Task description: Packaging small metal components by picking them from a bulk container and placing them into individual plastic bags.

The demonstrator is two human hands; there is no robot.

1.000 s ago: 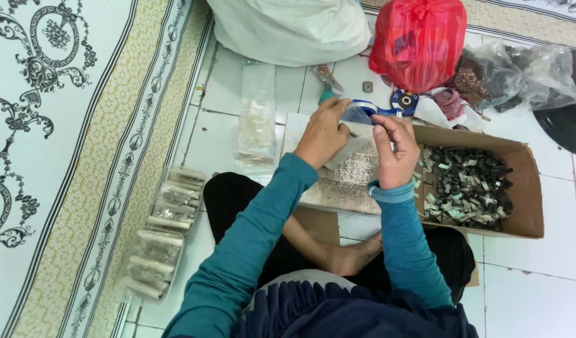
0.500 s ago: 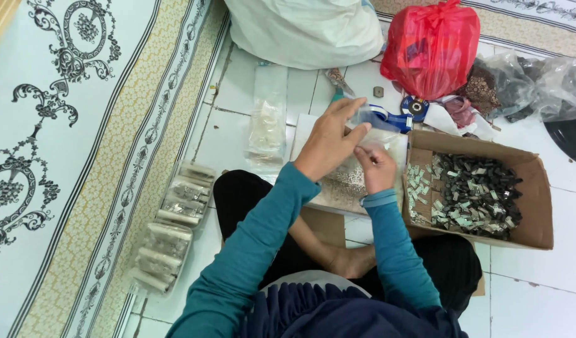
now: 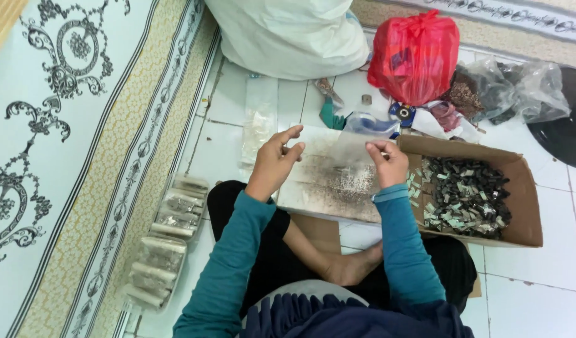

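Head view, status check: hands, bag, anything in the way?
Right hand pinches clear plastic bag at top edge. Left hand open, apart from it. Bag hangs over speckled white board. Brown cardboard box alongside; nothing between hands.

Place: probably a home, used for piecework on the floor
Floor: white tiles (image 3: 538, 294)
Covering: patterned carpet (image 3: 63, 156) alongside
Seating: person cross-legged on the tiles
Stock: cardboard box (image 3: 525, 206) of small parts, red plastic bag (image 3: 413, 56), white sack (image 3: 288, 34)

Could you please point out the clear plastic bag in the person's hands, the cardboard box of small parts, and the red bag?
Clear plastic bag (image 3: 357, 147), head view: middle of its see-through sheet.
Cardboard box (image 3: 530, 206), head view: its right wall.
Red bag (image 3: 416, 56), head view: middle of its bulging front.
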